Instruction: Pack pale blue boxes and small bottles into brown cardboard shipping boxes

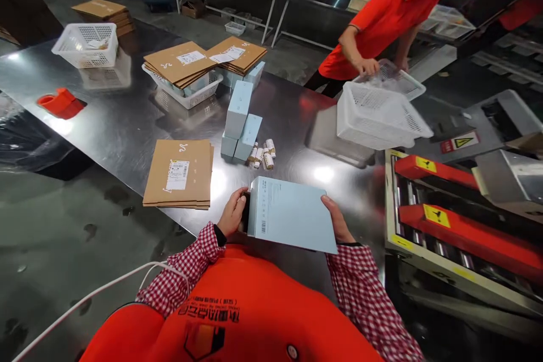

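I hold a flat pale blue box level in front of my chest, over the near edge of a steel table. My left hand grips its left end, fingers curled around the edge near a barcode. My right hand holds the right edge, thumb on top. A stack of flat brown cardboard mailers with a white label lies on the table left of the box. Beyond it stand pale blue boxes and several small rolls.
A co-worker in an orange shirt handles white mesh baskets at the table's far right. More baskets and mailer stacks sit farther back, with a red tape dispenser at left. A red and grey roller machine stands at right.
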Demonstrator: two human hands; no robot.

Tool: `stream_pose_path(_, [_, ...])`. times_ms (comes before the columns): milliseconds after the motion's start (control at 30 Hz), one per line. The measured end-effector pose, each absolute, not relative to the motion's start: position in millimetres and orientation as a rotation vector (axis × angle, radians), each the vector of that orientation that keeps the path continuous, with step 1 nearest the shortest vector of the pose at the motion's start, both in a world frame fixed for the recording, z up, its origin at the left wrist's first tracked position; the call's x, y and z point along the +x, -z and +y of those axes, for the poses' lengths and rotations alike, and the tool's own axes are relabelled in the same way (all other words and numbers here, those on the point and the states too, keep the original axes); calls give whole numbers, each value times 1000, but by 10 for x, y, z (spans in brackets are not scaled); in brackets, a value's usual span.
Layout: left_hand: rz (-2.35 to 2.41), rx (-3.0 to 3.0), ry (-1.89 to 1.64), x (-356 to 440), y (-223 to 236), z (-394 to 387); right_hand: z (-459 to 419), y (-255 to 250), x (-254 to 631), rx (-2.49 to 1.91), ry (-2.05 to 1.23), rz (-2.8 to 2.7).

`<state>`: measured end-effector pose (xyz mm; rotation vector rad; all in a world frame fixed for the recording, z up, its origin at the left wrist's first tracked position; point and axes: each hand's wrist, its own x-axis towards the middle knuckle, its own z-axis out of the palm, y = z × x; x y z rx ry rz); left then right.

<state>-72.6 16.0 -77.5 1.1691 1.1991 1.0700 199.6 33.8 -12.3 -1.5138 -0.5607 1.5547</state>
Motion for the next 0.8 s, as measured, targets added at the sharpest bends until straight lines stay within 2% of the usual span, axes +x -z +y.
stream_pose_path(267, [1231,1175,-1053,-729,747,173,344,50,1931,-1503,-1567,-567])
stream_pose_path(433, [1249,1121,-1020,-788,707,170,319,33,1865,-1365,-1421,-594])
stream_pose_path(800, [1251,1071,-942,-804,783,227,264,284,1937,-1210,-1393,-677])
